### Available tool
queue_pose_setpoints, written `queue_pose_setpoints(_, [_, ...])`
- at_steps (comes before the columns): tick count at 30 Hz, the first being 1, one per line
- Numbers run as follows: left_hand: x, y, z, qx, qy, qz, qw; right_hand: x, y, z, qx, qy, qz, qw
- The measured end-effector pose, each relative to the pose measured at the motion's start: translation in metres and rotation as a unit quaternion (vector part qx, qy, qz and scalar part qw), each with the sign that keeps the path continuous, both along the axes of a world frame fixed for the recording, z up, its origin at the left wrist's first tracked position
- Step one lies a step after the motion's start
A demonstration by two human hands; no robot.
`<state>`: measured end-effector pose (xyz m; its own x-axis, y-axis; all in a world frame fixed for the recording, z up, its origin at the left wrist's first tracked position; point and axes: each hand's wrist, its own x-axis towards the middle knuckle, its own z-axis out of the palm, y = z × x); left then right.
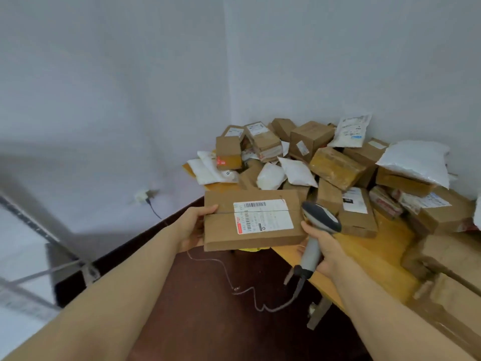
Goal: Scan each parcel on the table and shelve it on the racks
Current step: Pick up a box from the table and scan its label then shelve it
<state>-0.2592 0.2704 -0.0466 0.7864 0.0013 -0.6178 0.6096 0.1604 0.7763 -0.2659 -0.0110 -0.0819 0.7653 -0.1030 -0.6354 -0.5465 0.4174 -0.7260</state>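
My left hand (191, 226) grips the left edge of a flat brown cardboard parcel (221, 230), held level in front of me with its white barcode label (263, 216) facing up. A grey handheld barcode scanner (321, 217) is in my right hand (325, 247), fingers wrapped round its handle, its head just right of the label. The scanner's cable (250, 293) trails down over the dark floor. Behind lies a pile of several brown boxes (335, 166) and white poly bags (296, 170) on a wooden table (369, 254).
The table fills the corner between two pale walls, its near edge running diagonally at right. More cardboard boxes (447, 261) sit at the lower right. A metal rack frame (39, 225) shows blurred at the left. A wall socket (144, 195) with a plug is low on the wall.
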Motion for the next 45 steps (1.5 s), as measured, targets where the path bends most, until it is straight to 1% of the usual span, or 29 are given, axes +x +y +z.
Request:
queue_pose_setpoints(5, [-0.065, 0.097, -0.014, -0.024, 0.002, 0.071, 0.997, -0.027, 0.090, -0.007, 0.000, 0.008, 0.094, 0.996])
queue_pose_setpoints(10, [-0.153, 0.197, -0.019, -0.029, -0.011, 0.126, 0.992, -0.068, 0.200, -0.004, 0.010, -0.020, 0.178, 0.984])
queue_pose_setpoints(14, [-0.253, 0.293, -0.013, -0.043, -0.018, 0.220, 0.974, -0.122, 0.316, -0.003, 0.008, -0.026, 0.250, 0.968])
queue_pose_setpoints(19, [-0.399, 0.417, -0.002, -0.007, -0.047, 0.325, 0.945, -0.209, 0.472, 0.003, 0.031, -0.035, 0.355, 0.934])
queue_pose_setpoints(23, [-0.508, 0.490, 0.013, 0.022, -0.056, 0.418, 0.906, -0.280, 0.584, 0.012, 0.042, -0.048, 0.440, 0.896])
queue_pose_setpoints(27, [-0.598, 0.542, 0.029, 0.041, -0.080, 0.512, 0.854, -0.341, 0.688, 0.036, 0.031, -0.083, 0.518, 0.851])
queue_pose_setpoints(31, [-0.672, 0.587, 0.037, 0.053, -0.086, 0.603, 0.792, -0.397, 0.783, 0.060, 0.041, -0.111, 0.567, 0.815])
queue_pose_setpoints(36, [-0.744, 0.656, 0.055, 0.080, -0.101, 0.679, 0.723, -0.463, 0.899, 0.080, 0.055, -0.119, 0.621, 0.773])
queue_pose_setpoints(38, [-0.764, 0.688, 0.064, 0.072, -0.117, 0.701, 0.699, -0.486, 0.947, 0.084, 0.065, -0.111, 0.621, 0.773])
queue_pose_setpoints(40, [-0.779, 0.725, 0.073, 0.070, -0.127, 0.720, 0.679, -0.507, 0.995, 0.087, 0.073, -0.096, 0.611, 0.782])
queue_pose_setpoints(43, [-0.797, 0.781, 0.083, 0.087, -0.106, 0.747, 0.651, -0.537, 1.063, 0.094, 0.087, -0.062, 0.601, 0.792])
queue_pose_setpoints(45, [-0.807, 0.818, 0.088, 0.090, -0.115, 0.763, 0.629, -0.559, 1.102, 0.100, 0.098, -0.052, 0.602, 0.791])
